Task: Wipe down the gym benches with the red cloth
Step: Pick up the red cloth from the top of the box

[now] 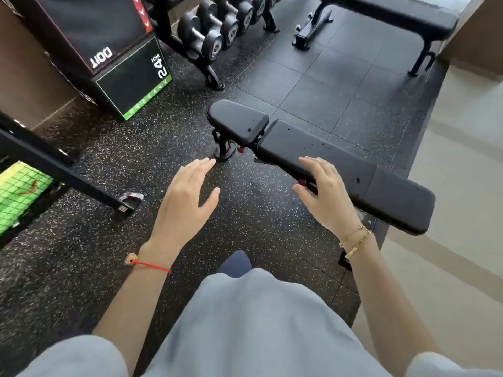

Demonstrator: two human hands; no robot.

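Both hands are held out palm-down with nothing gripped in either. The left hand is spread above the speckled black rubber floor, fingers nearly straight and slightly parted. The right hand is likewise opened, its relaxed fingers seen over the near edge of the long black padded adjustable bench; contact cannot be told. A second black flat bench is seen further off, beside the dumbbell rack.
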